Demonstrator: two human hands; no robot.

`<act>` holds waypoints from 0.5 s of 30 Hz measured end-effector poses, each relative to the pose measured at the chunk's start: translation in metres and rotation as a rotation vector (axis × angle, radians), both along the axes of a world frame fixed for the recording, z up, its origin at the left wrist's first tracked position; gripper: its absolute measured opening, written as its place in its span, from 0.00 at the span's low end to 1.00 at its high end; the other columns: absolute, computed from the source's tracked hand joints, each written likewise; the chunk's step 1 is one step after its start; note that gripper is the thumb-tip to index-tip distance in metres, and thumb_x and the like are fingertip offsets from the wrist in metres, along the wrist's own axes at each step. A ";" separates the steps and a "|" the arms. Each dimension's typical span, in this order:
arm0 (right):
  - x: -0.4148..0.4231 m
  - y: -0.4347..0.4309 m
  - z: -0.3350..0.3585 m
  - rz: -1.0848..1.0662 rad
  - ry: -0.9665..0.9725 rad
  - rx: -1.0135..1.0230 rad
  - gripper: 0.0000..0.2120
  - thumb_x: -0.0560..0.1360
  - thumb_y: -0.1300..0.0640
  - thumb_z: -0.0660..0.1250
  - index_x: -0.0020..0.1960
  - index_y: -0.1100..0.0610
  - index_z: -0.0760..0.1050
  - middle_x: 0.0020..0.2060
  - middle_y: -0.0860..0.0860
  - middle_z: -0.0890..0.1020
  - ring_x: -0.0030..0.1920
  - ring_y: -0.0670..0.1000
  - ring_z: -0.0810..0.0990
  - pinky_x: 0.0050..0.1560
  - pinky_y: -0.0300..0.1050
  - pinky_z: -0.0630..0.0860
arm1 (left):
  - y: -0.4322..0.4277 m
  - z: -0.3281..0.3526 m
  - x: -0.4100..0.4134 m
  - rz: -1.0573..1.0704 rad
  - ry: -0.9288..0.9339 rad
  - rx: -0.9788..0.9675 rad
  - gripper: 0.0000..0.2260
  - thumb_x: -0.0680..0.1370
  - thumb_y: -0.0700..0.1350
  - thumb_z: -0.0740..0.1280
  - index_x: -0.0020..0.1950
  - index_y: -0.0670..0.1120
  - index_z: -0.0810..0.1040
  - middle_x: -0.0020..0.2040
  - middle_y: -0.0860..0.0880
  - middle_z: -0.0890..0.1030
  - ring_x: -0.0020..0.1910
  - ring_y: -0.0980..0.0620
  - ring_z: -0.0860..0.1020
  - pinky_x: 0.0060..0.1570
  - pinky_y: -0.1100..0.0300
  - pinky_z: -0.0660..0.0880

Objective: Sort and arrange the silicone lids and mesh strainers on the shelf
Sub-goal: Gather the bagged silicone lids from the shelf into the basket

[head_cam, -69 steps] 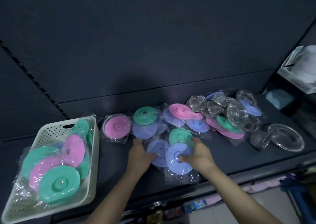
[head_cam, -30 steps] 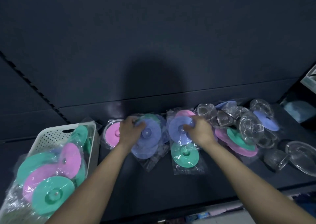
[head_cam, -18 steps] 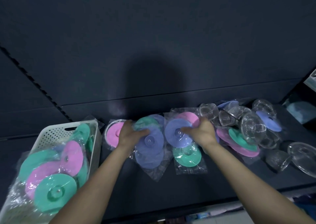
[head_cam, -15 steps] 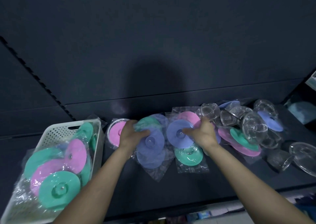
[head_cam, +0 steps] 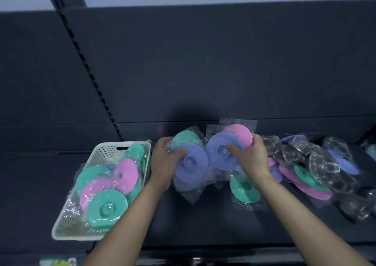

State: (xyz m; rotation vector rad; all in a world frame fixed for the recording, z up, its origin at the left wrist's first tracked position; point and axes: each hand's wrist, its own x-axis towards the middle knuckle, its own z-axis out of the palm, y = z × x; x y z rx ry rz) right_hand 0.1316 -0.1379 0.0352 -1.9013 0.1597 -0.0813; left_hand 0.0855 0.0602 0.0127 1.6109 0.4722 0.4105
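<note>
- Now, left hand grips a bagged lid stack, purple on top, above the shelf.
- Right hand pinches bagged purple and pink lids alongside.
- Mesh strainers heaped right.

a shop: dark display shelf, slotted upright at 10 o'clock, many identical lids sealed in clear bags, more in a basket at 8 o'clock.
</note>
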 end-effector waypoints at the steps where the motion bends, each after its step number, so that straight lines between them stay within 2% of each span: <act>1: -0.001 0.006 0.005 0.011 -0.012 0.021 0.20 0.67 0.58 0.75 0.52 0.57 0.68 0.37 0.46 0.73 0.34 0.45 0.70 0.32 0.37 0.67 | 0.005 0.005 -0.003 0.018 -0.020 -0.004 0.15 0.69 0.35 0.73 0.52 0.45 0.74 0.45 0.52 0.80 0.41 0.57 0.78 0.39 0.67 0.75; 4: -0.007 0.024 0.019 0.044 -0.022 0.082 0.20 0.66 0.57 0.75 0.53 0.58 0.70 0.40 0.47 0.75 0.38 0.49 0.74 0.38 0.45 0.72 | 0.020 0.022 -0.014 0.053 -0.060 -0.054 0.14 0.70 0.35 0.73 0.53 0.44 0.74 0.46 0.48 0.80 0.40 0.54 0.78 0.38 0.63 0.75; 8: -0.013 0.051 0.033 0.105 -0.025 0.200 0.18 0.65 0.56 0.75 0.50 0.54 0.71 0.45 0.52 0.79 0.42 0.53 0.78 0.43 0.53 0.77 | 0.044 0.044 -0.030 0.077 -0.119 -0.199 0.14 0.67 0.38 0.74 0.50 0.42 0.75 0.46 0.41 0.81 0.41 0.47 0.79 0.43 0.51 0.77; 12: -0.017 0.083 0.047 0.166 -0.029 0.277 0.16 0.65 0.57 0.75 0.46 0.50 0.71 0.44 0.51 0.79 0.40 0.52 0.78 0.39 0.50 0.76 | 0.070 0.063 -0.045 0.148 -0.182 -0.203 0.14 0.69 0.38 0.74 0.51 0.43 0.74 0.48 0.40 0.81 0.43 0.46 0.79 0.46 0.48 0.77; 15: -0.021 0.108 0.054 0.217 -0.019 0.328 0.15 0.67 0.58 0.75 0.48 0.51 0.71 0.45 0.52 0.80 0.42 0.52 0.78 0.40 0.50 0.77 | 0.092 0.073 -0.057 0.217 -0.190 -0.191 0.14 0.70 0.38 0.74 0.52 0.45 0.74 0.49 0.43 0.81 0.43 0.48 0.79 0.47 0.49 0.78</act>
